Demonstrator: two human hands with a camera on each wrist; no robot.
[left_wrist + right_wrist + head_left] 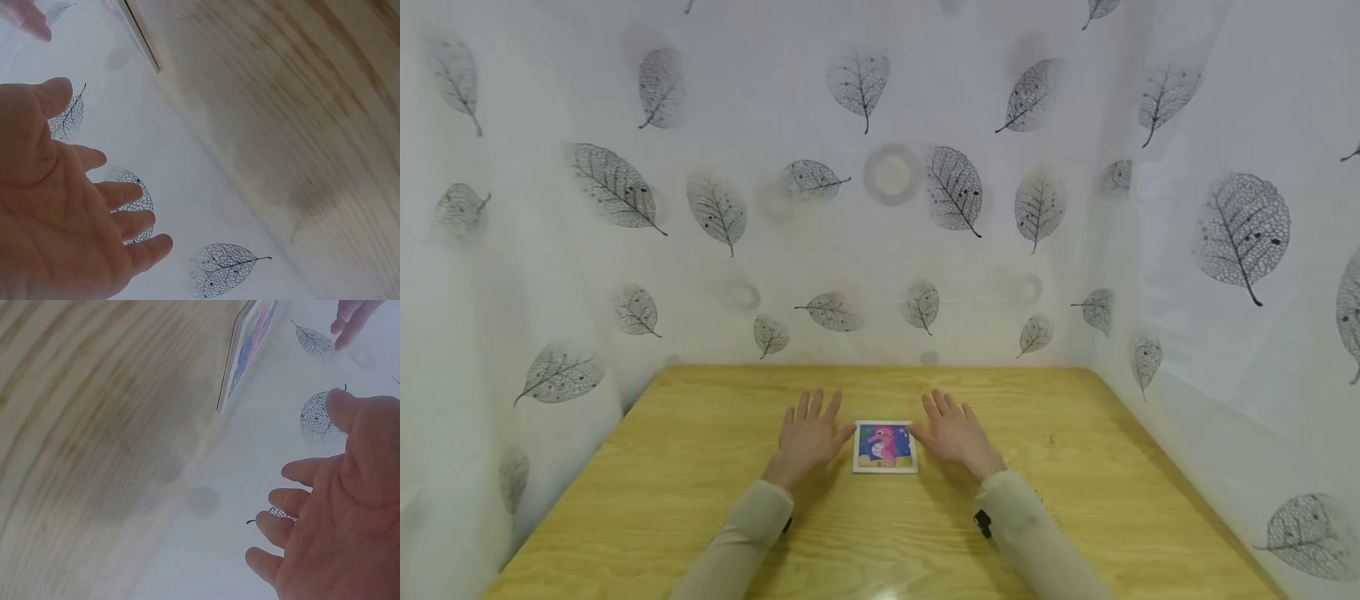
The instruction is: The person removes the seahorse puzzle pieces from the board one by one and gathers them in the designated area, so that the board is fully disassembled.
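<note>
A small square picture (886,447) of a pink seahorse on blue, with a white border, lies flat on the wooden table. To its left is my left hand (808,437), palm down with fingers spread forward and the thumb pointing at the picture's upper left corner. My right hand (957,433) mirrors it on the other side, its thumb tip at the upper right corner. Both wrist views show the palms with nothing in them. Only the picture's edge (240,353) appears in the right wrist view, and a sliver of its border (142,37) in the left.
The light wooden table (700,517) ends at the back and sides against a white curtain (880,250) printed with grey leaf skeletons. Long pale sleeves cover both forearms, with a small black device (982,523) under the right cuff.
</note>
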